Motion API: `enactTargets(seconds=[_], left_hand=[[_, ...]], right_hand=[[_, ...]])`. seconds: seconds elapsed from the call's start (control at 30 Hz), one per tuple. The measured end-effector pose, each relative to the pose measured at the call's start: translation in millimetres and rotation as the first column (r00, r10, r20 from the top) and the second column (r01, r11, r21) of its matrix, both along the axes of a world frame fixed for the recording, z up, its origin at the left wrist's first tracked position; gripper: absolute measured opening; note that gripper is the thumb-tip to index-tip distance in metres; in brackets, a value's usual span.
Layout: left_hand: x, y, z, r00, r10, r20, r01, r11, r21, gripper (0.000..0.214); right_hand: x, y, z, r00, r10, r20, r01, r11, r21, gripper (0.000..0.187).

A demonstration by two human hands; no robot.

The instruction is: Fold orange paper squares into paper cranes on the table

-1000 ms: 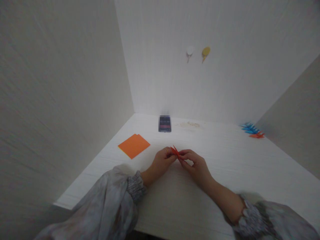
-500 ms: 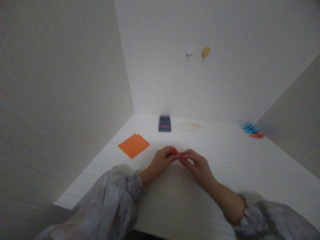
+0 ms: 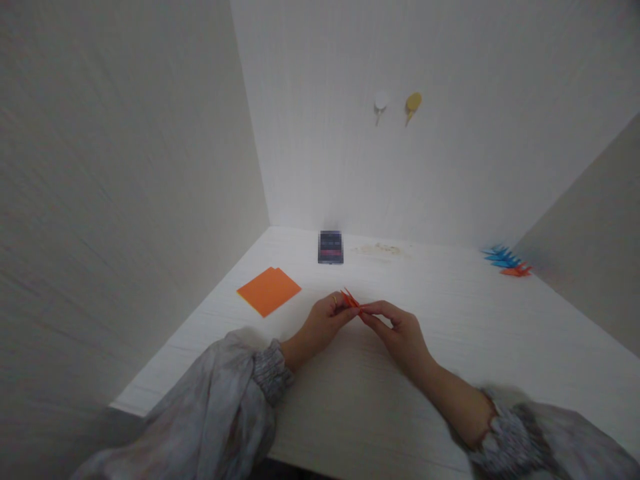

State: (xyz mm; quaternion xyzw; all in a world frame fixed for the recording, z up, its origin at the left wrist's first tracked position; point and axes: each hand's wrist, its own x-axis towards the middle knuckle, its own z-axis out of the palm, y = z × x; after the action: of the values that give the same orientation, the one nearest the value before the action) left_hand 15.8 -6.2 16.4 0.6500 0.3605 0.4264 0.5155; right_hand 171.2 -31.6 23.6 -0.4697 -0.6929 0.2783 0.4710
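Observation:
A small red folded paper piece [image 3: 351, 300] is held just above the white table [image 3: 450, 347], near its middle. My left hand [image 3: 325, 325] pinches its left side, fingers closed; a ring shows on one finger. My right hand [image 3: 397, 331] pinches its right end with thumb and forefinger. Both wrists rest low over the tabletop. The paper's pointed flaps stick up between the two hands.
A stack of orange paper squares [image 3: 269, 291] lies to the left. A dark phone-like device [image 3: 331, 247] stands near the back wall. Several blue and orange folded pieces [image 3: 505, 260] lie at the far right. Two wall hooks [image 3: 397, 105] hang above. Walls close in left and right.
My right hand has shifted slightly right and down along the folded piece, pulling its end out. The left hand has stayed put.

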Motion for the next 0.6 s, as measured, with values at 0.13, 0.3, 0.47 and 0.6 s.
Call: enactTargets(seconds=[0.13, 0.3, 0.47, 0.6], left_hand=[[1.2, 0.2, -0.7, 1.000, 0.003, 0.010, -0.003, 1.000, -0.009, 0.014], [0.3, 0.2, 1.5, 0.996, 0.044, -0.076, -0.040, 0.998, 0.048, 0.011], [0.3, 0.5, 3.2, 0.982, 0.096, -0.160, -0.076, 0.989, 0.126, 0.009], [0.4, 0.5, 3.4, 0.983, 0.094, -0.159, -0.068, 0.985, 0.161, 0.012]], right_hand=[[-0.2, 0.7, -0.6, 1.000, 0.007, 0.011, -0.008, 1.000, 0.028, 0.012], [-1.9, 0.2, -2.2, 0.998, -0.014, 0.065, 0.012, 0.999, 0.038, 0.012], [-2.7, -1.8, -6.0, 0.981, -0.118, 0.152, 0.105, 0.991, 0.086, 0.014], [-2.1, -1.3, -8.3, 0.959, -0.164, 0.229, 0.128, 0.978, 0.166, 0.018]])
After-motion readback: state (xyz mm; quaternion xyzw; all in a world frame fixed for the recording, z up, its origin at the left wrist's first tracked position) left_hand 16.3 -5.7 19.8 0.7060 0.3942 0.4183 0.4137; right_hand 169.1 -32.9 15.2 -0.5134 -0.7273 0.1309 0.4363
